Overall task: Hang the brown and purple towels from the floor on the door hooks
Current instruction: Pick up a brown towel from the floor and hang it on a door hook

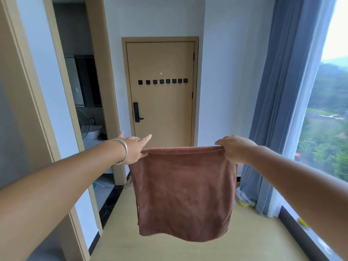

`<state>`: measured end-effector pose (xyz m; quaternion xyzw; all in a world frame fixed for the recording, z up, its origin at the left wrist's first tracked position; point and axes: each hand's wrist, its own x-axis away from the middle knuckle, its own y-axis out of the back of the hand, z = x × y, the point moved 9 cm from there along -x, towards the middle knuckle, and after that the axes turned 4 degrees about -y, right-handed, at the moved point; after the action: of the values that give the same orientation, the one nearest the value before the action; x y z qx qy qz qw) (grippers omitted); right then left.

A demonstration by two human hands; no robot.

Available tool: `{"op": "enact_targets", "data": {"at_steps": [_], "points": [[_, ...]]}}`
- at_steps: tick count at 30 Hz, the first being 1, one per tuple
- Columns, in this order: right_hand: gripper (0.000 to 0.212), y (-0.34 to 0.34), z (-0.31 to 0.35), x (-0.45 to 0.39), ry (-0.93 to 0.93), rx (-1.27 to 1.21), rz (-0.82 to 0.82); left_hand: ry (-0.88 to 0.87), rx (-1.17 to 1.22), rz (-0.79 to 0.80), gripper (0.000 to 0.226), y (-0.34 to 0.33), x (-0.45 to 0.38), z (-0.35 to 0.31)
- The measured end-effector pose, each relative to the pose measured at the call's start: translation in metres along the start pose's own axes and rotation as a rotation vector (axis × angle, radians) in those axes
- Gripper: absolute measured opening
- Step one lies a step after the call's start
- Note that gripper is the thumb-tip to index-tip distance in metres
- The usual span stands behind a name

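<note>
Brown towel hung spread in mid-air, its top edge pinched at one corner by the left hand and bunched in the closed right hand, probably to square it for the door hooks well ahead.

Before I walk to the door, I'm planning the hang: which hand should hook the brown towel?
Probably the right hand: it has a full grip on the brown towel corner, while the left hand only pinches its corner. Both are equally far from the hooks.
</note>
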<state>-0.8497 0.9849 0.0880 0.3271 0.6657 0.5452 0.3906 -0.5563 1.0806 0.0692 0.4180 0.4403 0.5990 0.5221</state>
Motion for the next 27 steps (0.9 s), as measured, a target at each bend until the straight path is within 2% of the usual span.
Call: {"op": "enact_targets", "data": {"at_steps": [10,15,27], "points": [[0.048,0.028,-0.011,-0.010,0.034,-0.003,-0.137,0.030,0.008,-0.065,0.067,0.029,-0.005,0.001],[0.046,0.031,-0.012,-0.039,0.050,-0.005,-0.222,0.024,-0.013,-0.093,0.067,0.034,-0.039,0.013],[0.026,0.020,0.033,-0.210,0.041,-0.005,-0.300,0.038,0.029,-0.163,0.066,0.018,-0.175,0.116]]}}
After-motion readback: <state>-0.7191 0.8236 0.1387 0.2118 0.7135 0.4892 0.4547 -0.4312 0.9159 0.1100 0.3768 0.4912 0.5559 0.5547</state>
